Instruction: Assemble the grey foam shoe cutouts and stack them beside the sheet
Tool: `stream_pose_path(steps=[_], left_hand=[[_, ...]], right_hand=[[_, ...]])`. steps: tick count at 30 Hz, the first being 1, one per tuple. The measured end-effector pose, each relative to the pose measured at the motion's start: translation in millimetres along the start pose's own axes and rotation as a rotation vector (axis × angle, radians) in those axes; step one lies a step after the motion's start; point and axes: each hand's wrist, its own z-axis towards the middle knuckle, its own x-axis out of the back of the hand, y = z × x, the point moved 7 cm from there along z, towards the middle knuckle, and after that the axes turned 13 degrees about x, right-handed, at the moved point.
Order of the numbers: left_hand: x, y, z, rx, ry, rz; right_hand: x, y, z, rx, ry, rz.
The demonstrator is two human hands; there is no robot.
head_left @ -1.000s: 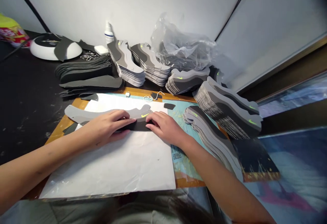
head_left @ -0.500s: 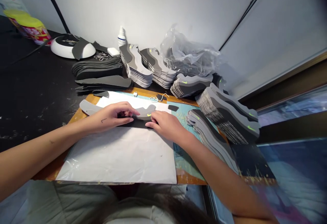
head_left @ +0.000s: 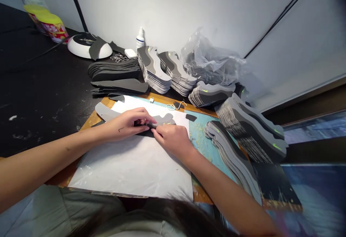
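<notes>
We're pinching grey panel [head_left: 105, 112] along near edge, left hand [head_left: 134, 121] and right hand [head_left: 173, 136] almost meeting; long axis running sideways, bare end reaching leftward.

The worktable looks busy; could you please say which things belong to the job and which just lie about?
Likely in the job: handled gray piece, white sheet beneath, stacks of similar pieces.

Likely just lying about: white bottle, yellow-lidded tub.
</notes>
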Motion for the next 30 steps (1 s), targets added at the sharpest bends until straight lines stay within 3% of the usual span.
stream_pose_path(steps=[5, 11, 19, 24, 27, 30], left_hand=[[0.2, -1, 0, -0.020, 0.056, 0.007], [0.5, -1, -1, -0.037, 0.068, 0.032], [22.2, -23, 3, 0.206, -0.022, -0.010], [20.9, -24, 3, 0.251, -0.077, -0.065], [16.8, -18, 3, 0.230, -0.079, -0.106], [15.0, -15, 3, 0.206, -0.059, -0.126]], right_hand=[[-1, -4, 0, -0.062, -0.005, -0.033], [0, -16, 3, 0.077, 0.011, -0.007], [5, -7, 5, -0.044, -0.006, 0.069], [9, 11, 1, -0.130, -0.024, 0.104], [14, 19, -3, -0.127, 0.057, 0.093], [18, 14, -4, -0.009, 0.185, 0.120]])
